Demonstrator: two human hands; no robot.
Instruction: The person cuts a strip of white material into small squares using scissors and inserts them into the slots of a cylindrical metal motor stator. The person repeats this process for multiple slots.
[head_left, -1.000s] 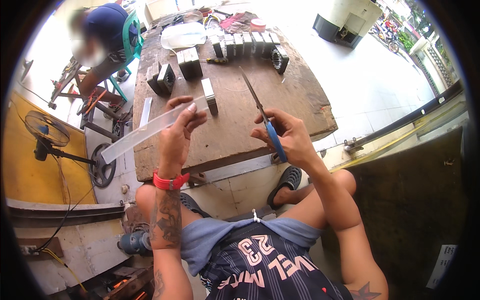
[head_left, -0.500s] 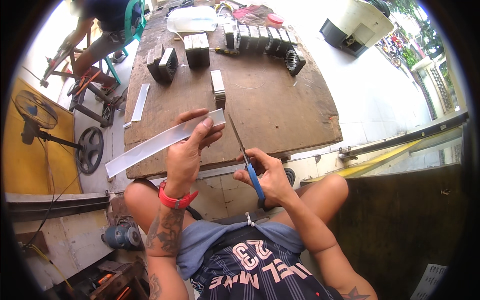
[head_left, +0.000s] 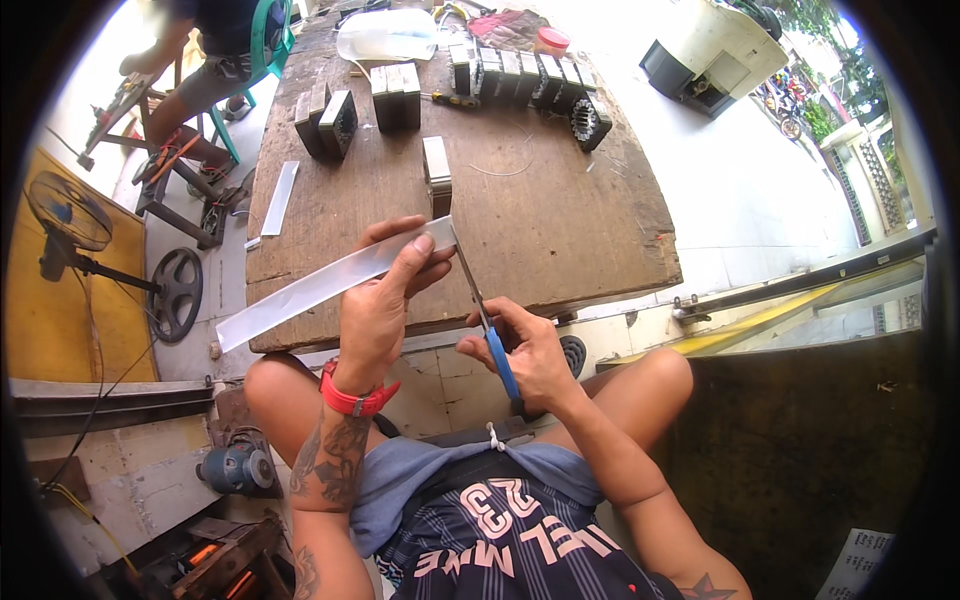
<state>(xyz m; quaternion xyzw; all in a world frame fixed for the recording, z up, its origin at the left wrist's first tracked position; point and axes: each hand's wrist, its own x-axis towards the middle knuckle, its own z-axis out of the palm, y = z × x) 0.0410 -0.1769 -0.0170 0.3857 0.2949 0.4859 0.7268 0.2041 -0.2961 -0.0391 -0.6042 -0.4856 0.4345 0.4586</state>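
1. Left hand: I log it clenched on the right end of a long translucent strip, thumb on top, fingers curled behind. A red wristband sits at the wrist.
2. Right hand: closed through the blue handles of a pair of scissors; the blades point up and away, with their tips at the strip's held end, just beside the left thumb. Whether the blades are already biting I cannot tell.
3. Strip, location: held in the air over the near edge of the wooden counter, its free end running down to the left past the counter's corner.
4. Strip, handling (my judgement): thin, light, springy film or insulating sheet; it holds a fairly straight line unsupported, so it is stiffer than paper but would bow if gripped far from the cut. Its glossy face looks slippery. I would pinch it flat close to the blades, as it is now.
5. Counter stock: grey laminated metal blocks in a row at the far side, two more groups at the left and centre, one single block nearer, and a toothed ring.
6. Another cut strip lies off the counter's left edge.
7. Surroundings: standing fan, another person seated at the far left.
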